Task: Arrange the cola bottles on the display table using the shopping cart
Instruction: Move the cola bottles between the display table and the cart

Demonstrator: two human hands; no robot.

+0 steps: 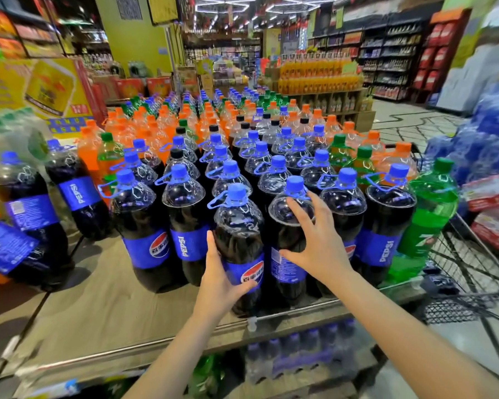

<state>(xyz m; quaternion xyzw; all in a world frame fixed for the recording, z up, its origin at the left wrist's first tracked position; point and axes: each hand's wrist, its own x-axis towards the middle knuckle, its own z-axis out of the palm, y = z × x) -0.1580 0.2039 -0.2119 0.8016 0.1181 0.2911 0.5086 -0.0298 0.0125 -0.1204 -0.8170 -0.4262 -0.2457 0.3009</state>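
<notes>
**Two hands at the front row of Pepsi bottles**

A large clear plastic cola bottle with a blue cap and blue Pepsi label (pixel 238 243) stands at the near edge of the wooden display table (pixel 104 298), out in front of the rows behind it. Its label shows the red, white and blue Pepsi globe with Chinese characters too small to read. The left hand (pixel 218 279) grips this bottle low on its left side — fingers wrapped round the label, thumb up along the dark body.

Just to its right stands a second blue-capped cola bottle (pixel 293 226), its label turned to show fine print that cannot be read. The right hand (pixel 317 243) is spread wide against it, fingertips on the clear shoulder, thumb near the label; whether it clasps or only touches cannot be told.

Neighbouring bottles carry "PEPSI" in white letters running vertically. At the right end of the row stands a green plastic bottle with a green cap (pixel 428 214) bearing a 7 Up mark. Beside it is the wire-mesh shopping cart (pixel 470 263). Orange-capped soda bottles (pixel 162 119) fill the rows further back — blurred.
</notes>
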